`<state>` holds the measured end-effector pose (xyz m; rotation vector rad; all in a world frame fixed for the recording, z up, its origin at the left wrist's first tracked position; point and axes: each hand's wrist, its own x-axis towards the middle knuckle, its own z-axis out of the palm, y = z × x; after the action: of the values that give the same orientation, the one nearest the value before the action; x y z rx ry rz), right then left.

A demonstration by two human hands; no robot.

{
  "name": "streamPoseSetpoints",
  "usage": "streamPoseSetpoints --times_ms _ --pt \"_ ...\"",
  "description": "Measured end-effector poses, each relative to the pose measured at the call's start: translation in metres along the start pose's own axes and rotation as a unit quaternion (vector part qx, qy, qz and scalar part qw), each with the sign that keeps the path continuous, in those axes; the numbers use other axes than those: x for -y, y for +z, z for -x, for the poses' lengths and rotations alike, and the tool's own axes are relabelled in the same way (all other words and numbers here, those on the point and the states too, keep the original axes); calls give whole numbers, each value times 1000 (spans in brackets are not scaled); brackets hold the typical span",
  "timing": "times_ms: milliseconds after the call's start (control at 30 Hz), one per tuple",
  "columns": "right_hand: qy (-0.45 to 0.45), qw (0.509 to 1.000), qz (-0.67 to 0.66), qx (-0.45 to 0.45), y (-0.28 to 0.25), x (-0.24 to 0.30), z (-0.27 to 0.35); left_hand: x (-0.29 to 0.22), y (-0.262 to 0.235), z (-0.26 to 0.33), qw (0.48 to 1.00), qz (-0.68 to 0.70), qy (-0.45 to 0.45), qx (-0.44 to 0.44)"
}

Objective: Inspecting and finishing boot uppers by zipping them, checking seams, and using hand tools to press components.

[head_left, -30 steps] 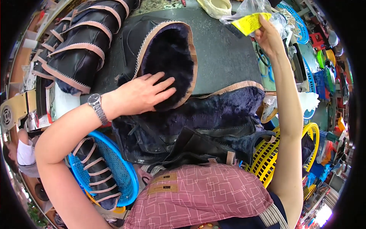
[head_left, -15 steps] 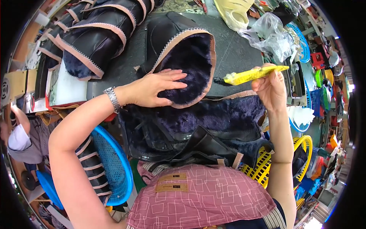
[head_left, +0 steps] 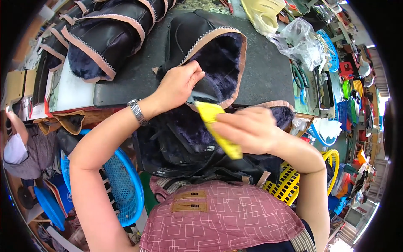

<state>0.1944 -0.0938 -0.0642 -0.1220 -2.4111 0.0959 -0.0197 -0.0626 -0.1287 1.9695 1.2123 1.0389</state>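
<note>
Left hand (head_left: 178,86): pinches the fur-lined boot piece (head_left: 210,59) edge, steadying it.
Right hand (head_left: 249,128): clamped on yellow tool (head_left: 216,128), tip beside left fingers, probably gluing.

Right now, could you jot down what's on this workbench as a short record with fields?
Left hand: pinches the tan-trimmed edge of a black fur-lined boot upper
Right hand: grips a yellow tool, tip at that edge
Bench: dark mat
Upper left: row of similar boot uppers
Lower left: blue plastic basket
Right: yellow basket, clear plastic bag
</note>
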Motion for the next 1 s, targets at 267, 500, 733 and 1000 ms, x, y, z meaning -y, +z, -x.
streamPoseSetpoints --times_ms 267,500,733,1000 --pt "-61 905 338 250 30 38 -19 -10 -7 -10 997 -22 -35 62" --pt "-18 939 278 201 66 20 -32 -16 -10 -23 993 -4 -90 73" --pt "101 852 424 289 41 34 -32 -42 -13 -44 930 102 -269 229" --pt "81 995 33 53 55 -11 -2 -34 -11 -45 924 131 -280 225"
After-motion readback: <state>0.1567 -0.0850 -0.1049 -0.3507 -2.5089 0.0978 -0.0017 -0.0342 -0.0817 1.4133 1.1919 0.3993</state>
